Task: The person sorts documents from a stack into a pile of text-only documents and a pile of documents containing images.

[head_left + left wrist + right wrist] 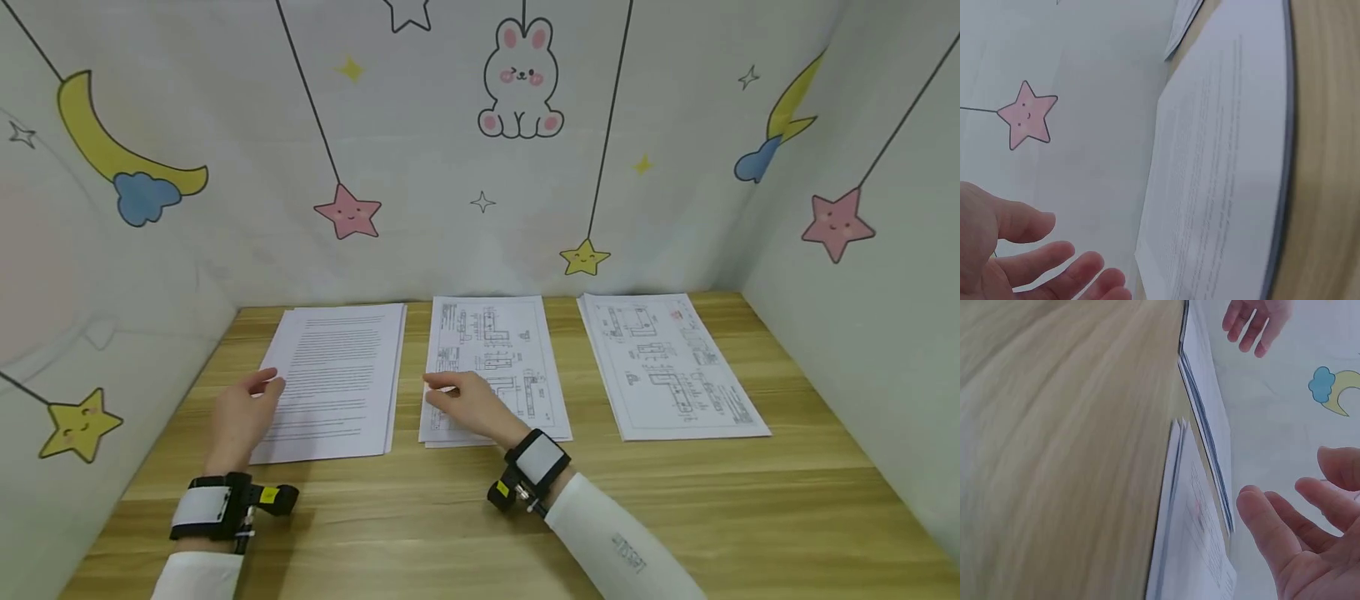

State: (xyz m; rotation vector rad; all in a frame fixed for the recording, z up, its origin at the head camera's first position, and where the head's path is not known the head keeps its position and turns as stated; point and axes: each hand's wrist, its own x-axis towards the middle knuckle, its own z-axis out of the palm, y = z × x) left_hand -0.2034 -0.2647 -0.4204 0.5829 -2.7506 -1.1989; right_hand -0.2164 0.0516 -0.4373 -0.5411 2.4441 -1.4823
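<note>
A stack of text-printed sheets [337,375] lies at the left of the table. My left hand [243,417] hovers by its left edge, fingers loosely bent and holding nothing; in the left wrist view the fingers [1041,269] stand apart from the paper. In the middle lies a stack of technical drawings [487,333]. Over its lower left part is my right hand [476,408], empty, pointing toward the left stack. The right wrist view shows its fingers [1272,531] spread a little, above the paper. Another stack of drawings [675,367] lies at the right.
The wooden table [420,525] carries the three stacks in a row near its back edge. A white curtain [450,167] printed with stars, moons and a rabbit closes off the back and both sides. Each wrist wears a strapped camera, such as the left wrist camera [277,498].
</note>
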